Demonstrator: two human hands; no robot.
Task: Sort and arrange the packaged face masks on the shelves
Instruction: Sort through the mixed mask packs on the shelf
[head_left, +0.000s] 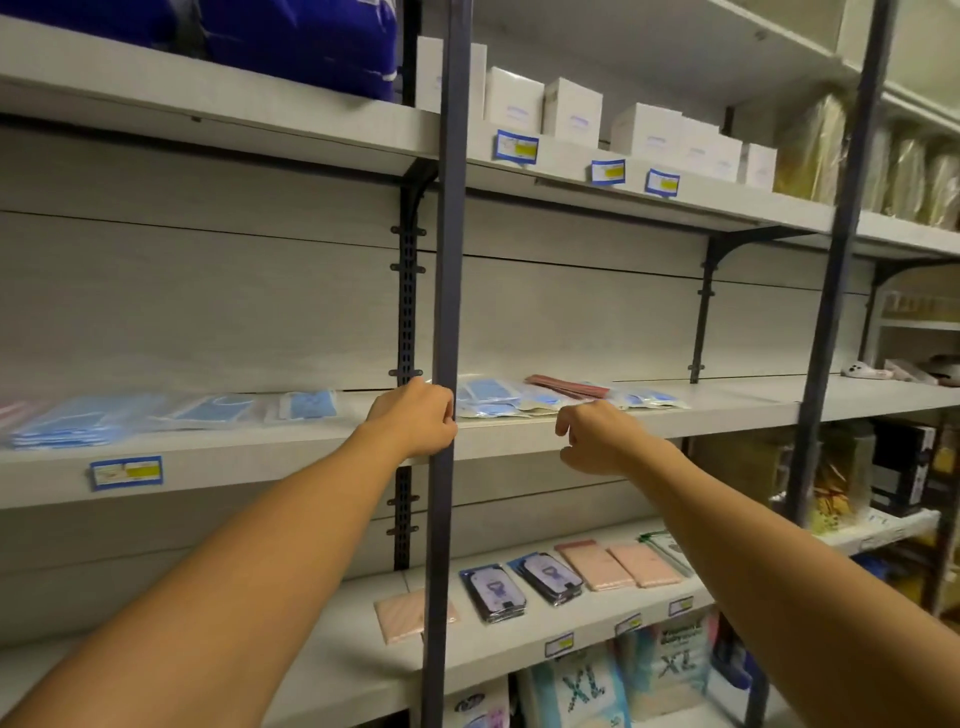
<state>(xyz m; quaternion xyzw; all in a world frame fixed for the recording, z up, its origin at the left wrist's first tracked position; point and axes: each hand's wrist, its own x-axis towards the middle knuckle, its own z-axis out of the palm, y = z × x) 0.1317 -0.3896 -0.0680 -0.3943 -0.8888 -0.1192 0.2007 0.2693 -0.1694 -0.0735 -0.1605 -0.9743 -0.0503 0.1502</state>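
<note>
Blue packaged face masks lie flat on the middle shelf (727, 415): one row on the left (171, 413), a loose pile right of the post (498, 400), and more (649, 399) further right. A reddish pack (563, 385) lies on top of that pile. My left hand (415, 421) grips the dark vertical post (447, 260) at shelf height. My right hand (597, 436) hovers at the shelf's front edge with loosely curled fingers, holding nothing, just below the pile.
The lower shelf (337, 670) carries pink packs (618, 566) and dark patterned packs (519, 587). White boxes (571, 111) stand on the upper shelf. A second post (841, 260) rises at the right. Bulky XL packages (587, 691) sit at the bottom.
</note>
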